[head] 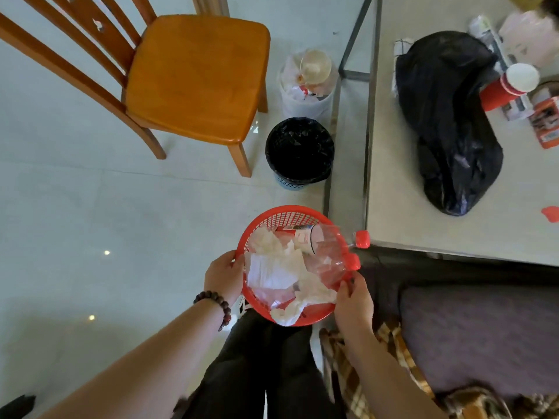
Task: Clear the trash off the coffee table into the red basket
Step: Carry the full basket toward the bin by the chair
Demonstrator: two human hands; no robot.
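The red basket (273, 219) is held over my lap, just left of the coffee table (423, 231). My left hand (222, 276) grips its left rim and my right hand (354, 303) grips its right rim. Inside lie crumpled white tissues (281, 267) and two clear plastic bottles (325, 252) with red caps that stick out over the right rim. On the table rest a black plastic bag (447, 116), a stack of red paper cups (508, 89) lying on its side, an orange packet (547, 122) and a small red scrap (552, 213).
A black-lined bin (299, 149) and a full white bin (307, 83) stand on the floor between the table and a wooden chair (196, 77). A dark sofa cushion (478, 334) with a plaid blanket (393, 352) lies at lower right.
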